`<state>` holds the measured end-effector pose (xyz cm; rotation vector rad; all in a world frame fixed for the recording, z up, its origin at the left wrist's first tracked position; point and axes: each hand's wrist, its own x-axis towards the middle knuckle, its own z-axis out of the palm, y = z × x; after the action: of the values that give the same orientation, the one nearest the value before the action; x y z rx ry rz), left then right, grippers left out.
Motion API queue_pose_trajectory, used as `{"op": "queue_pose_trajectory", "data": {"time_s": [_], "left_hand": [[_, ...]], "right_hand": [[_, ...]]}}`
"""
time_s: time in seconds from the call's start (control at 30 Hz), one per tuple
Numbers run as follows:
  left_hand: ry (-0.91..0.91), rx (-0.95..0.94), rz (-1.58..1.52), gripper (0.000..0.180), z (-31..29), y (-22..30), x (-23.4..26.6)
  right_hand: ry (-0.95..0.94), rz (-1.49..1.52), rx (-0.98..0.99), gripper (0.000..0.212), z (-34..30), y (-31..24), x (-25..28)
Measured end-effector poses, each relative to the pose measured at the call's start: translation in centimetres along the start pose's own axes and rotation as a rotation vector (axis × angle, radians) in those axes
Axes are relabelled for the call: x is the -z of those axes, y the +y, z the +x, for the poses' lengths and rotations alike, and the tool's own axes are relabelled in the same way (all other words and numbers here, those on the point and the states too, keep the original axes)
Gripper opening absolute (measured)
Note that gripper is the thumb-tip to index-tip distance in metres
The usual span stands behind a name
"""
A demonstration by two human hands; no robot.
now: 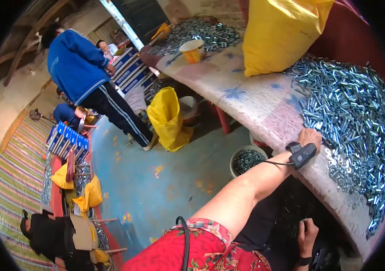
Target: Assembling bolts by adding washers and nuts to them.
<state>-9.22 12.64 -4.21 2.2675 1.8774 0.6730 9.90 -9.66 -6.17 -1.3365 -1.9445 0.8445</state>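
Note:
My left hand (311, 137), with a black device strapped at the wrist, rests at the near edge of a big pile of small shiny metal tubes (346, 108) on the cloth-covered table (264, 101). Its fingers are curled down against the pile's edge, and whatever they grip is hidden. Flat metal washers (342, 167) lie just past this hand. Below the table edge, over my dark-clothed lap, my right hand (308, 234) is closed with its fingers bent. What it holds, if anything, cannot be made out.
A yellow sack (285, 34) stands on the table; farther back are a yellow-white bucket (193, 50) and another metal pile (201, 32). A bucket of metal parts (246, 160) sits beneath the edge. Beyond are an open yellow sack (167, 118), a standing person (81, 67) and a seated person (52, 235).

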Motion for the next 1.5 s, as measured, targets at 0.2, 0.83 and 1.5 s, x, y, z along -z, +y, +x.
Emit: {"op": "queue_pose_trajectory", "data": {"time_s": [0.2, 0.83, 1.5], "left_hand": [[0.710, -0.214, -0.049, 0.013, 1.6, -5.6, -3.1], [-0.104, 0.054, 0.309, 0.017, 6.6, 2.7, 1.3], [-0.406, 0.351, -1.359, 0.018, -11.1, 4.7, 3.5]], "right_hand": [[0.056, 0.004, 0.022, 0.008, -0.7, 1.3, -1.0], [0.046, 0.052, -0.038, 0.007, 0.2, 2.1, -0.2], [0.477, 0.252, 0.080, 0.038, 3.1, -2.7, 0.5]]}}
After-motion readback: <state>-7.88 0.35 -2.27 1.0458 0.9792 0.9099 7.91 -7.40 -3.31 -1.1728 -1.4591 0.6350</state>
